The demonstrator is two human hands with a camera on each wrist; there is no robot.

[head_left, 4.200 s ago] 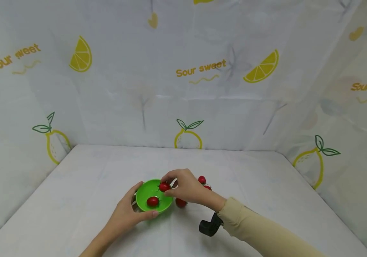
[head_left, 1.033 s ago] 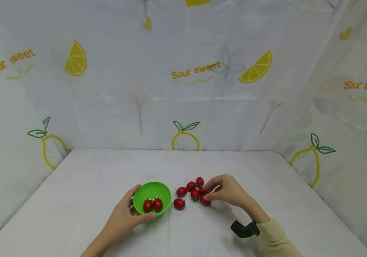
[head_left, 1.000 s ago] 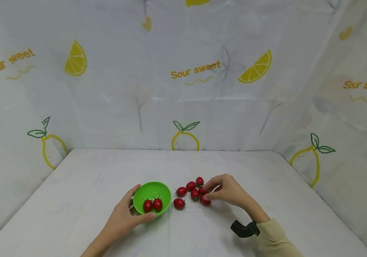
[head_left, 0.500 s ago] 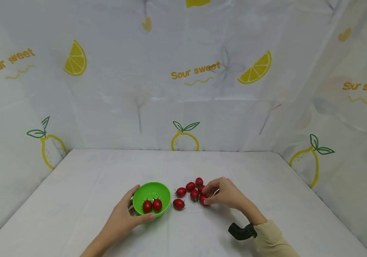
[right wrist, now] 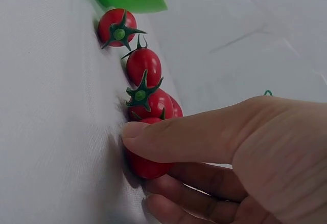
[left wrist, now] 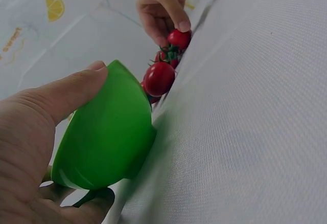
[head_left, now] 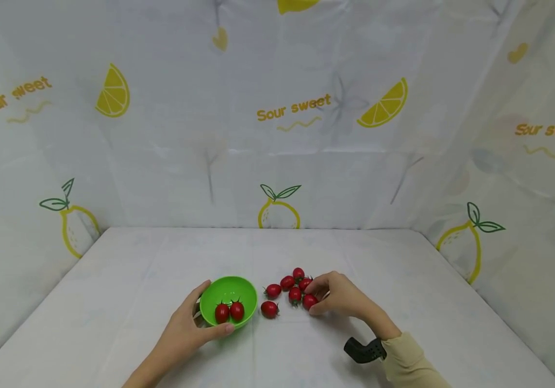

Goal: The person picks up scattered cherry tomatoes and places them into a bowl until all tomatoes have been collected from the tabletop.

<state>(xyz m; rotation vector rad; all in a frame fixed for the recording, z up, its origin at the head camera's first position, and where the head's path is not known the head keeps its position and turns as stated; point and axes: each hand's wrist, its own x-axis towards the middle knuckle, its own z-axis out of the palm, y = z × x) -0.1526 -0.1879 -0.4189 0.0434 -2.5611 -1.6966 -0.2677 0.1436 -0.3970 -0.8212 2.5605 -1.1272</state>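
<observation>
My left hand (head_left: 180,331) grips a small green bowl (head_left: 228,284) by its left side, thumb along the near rim and fingers round the far side. Two red cherry tomatoes (head_left: 230,312) with green stems lie inside the bowl. To its right, my right hand (head_left: 342,298) pinches a cherry tomato (head_left: 309,302) at the near right end of a loose cluster. In the right wrist view the thumb crosses that tomato (right wrist: 149,168), hiding part of it, with the fingers behind. The left wrist view shows the thumb tip on the tomato (left wrist: 179,38).
Several more cherry tomatoes (head_left: 287,283) lie between the bowl and my right hand, one (head_left: 269,309) close to the bowl's right side. A white cloth (head_left: 160,258) covers the table. Behind it hangs a lemon-printed curtain (head_left: 185,161). A black curved piece (head_left: 364,350) sits at my right wrist.
Earlier my right hand held a cherry tomato over the bowl; that tomato now lies beside the other inside. The right hand moved right to the cluster, its fingers shifting slightly around the nearest tomato.
</observation>
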